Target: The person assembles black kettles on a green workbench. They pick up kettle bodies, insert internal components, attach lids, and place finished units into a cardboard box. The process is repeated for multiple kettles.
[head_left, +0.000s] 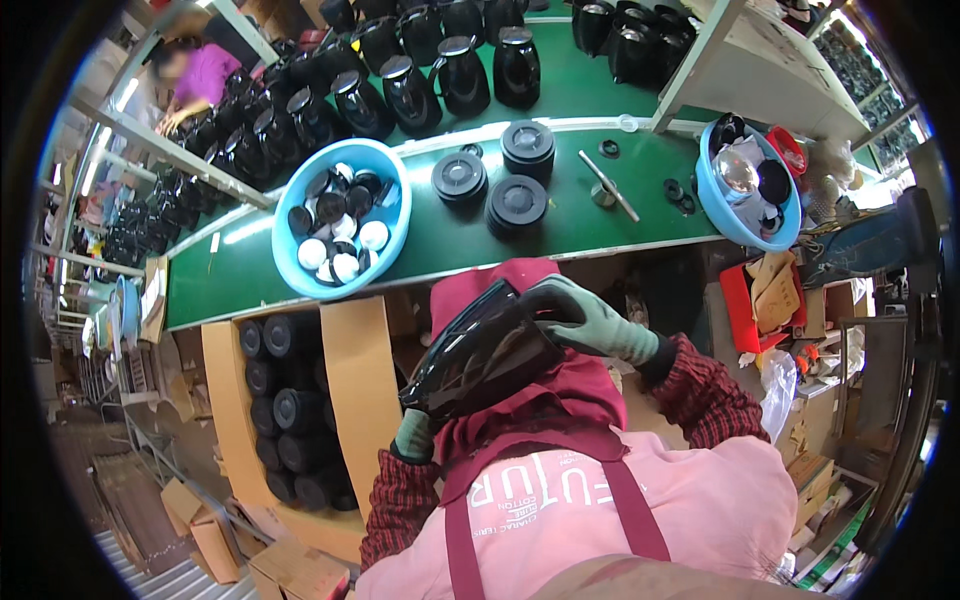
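Observation:
Across my lap lies a glossy black jug, tilted with one end toward the lower left. My right hand, in a pale green glove, is closed around its upper right end. My left hand, gloved the same way, grips the lower left end; its fingers are mostly hidden behind the jug. Beyond the jug, on the green bench, stand stacks of black round lids. A metal T-shaped tool lies to their right, with small black rings farther along.
A blue basin of black and white caps sits left on the bench. Another blue basin holds mixed parts at right. Glossy black jugs line the far side. An open carton holds black cylinders. A person in purple works far left.

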`<action>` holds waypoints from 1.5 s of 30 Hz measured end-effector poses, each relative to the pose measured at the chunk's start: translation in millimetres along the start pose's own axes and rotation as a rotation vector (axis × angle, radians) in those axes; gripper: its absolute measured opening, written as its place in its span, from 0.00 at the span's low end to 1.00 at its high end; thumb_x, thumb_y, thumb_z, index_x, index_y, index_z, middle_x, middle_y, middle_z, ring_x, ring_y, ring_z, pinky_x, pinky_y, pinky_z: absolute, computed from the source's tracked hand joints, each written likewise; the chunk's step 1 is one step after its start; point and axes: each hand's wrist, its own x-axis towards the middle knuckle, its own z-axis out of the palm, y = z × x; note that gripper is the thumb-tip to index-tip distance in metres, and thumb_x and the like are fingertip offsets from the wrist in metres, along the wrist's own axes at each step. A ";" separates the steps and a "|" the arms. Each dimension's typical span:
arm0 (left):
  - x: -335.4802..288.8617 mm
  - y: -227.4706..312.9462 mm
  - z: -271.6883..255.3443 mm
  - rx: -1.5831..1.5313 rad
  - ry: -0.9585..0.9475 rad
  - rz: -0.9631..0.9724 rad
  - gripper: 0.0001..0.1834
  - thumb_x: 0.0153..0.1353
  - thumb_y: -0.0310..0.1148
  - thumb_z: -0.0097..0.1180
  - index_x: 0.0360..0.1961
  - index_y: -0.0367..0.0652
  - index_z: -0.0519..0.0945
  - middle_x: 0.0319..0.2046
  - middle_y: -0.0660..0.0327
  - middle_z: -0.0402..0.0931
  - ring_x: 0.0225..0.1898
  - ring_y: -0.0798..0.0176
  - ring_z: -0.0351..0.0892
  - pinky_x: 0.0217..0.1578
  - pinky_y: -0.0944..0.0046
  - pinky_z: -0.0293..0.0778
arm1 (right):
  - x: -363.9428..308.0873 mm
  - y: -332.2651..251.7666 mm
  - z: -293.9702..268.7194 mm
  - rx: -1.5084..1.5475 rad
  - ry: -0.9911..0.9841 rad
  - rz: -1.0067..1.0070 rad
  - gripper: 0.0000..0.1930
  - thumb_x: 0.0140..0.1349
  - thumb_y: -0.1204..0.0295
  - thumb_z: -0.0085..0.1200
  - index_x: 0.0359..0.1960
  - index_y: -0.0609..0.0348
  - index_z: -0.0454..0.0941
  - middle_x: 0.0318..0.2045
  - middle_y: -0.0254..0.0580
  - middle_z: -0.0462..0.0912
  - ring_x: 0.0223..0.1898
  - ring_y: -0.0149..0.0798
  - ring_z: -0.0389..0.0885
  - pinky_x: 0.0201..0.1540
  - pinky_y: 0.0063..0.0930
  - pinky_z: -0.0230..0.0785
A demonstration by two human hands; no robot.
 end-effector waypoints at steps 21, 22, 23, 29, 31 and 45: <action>-29.8 -52.0 -65.6 0.854 0.111 0.468 0.24 0.77 0.36 0.48 0.71 0.41 0.69 0.67 0.56 0.71 0.65 0.53 0.71 0.68 0.52 0.66 | 151.0 161.6 -10.5 -0.192 0.611 -0.135 0.50 0.55 0.53 0.71 0.77 0.48 0.58 0.66 0.54 0.67 0.67 0.48 0.68 0.69 0.44 0.62; -55.3 -73.2 -90.7 0.482 0.194 0.326 0.24 0.77 0.35 0.49 0.70 0.41 0.70 0.67 0.56 0.71 0.65 0.55 0.71 0.67 0.55 0.69 | 126.9 105.7 6.4 0.165 0.395 -0.058 0.47 0.59 0.54 0.66 0.78 0.49 0.56 0.59 0.48 0.72 0.51 0.39 0.71 0.52 0.34 0.66; -82.9 -86.6 -103.4 0.106 0.276 0.184 0.23 0.77 0.35 0.49 0.70 0.40 0.70 0.67 0.56 0.71 0.65 0.57 0.72 0.65 0.57 0.71 | 100.3 46.3 19.3 0.495 0.226 0.077 0.44 0.63 0.56 0.61 0.79 0.49 0.55 0.51 0.41 0.76 0.34 0.30 0.74 0.34 0.25 0.69; 6.7 33.1 7.0 0.761 -0.020 0.115 0.25 0.77 0.37 0.48 0.73 0.52 0.69 0.73 0.57 0.63 0.71 0.55 0.66 0.69 0.54 0.66 | 16.2 2.4 50.5 0.624 0.080 -0.137 0.53 0.53 0.65 0.66 0.80 0.61 0.50 0.74 0.46 0.58 0.78 0.44 0.51 0.78 0.40 0.40; 16.2 31.7 16.7 0.940 -0.044 0.172 0.26 0.76 0.38 0.48 0.74 0.58 0.68 0.75 0.56 0.60 0.73 0.54 0.63 0.72 0.52 0.63 | 6.5 0.7 46.7 0.487 0.072 -0.151 0.58 0.57 0.48 0.69 0.80 0.63 0.47 0.77 0.47 0.56 0.78 0.43 0.53 0.78 0.37 0.41; 13.5 154.0 113.0 1.128 0.218 0.426 0.30 0.54 0.35 0.73 0.59 0.38 0.81 0.51 0.54 0.85 0.52 0.59 0.85 0.55 0.60 0.78 | -37.5 48.3 47.4 0.904 0.115 0.476 0.37 0.73 0.66 0.54 0.80 0.56 0.50 0.70 0.44 0.67 0.66 0.40 0.73 0.61 0.35 0.73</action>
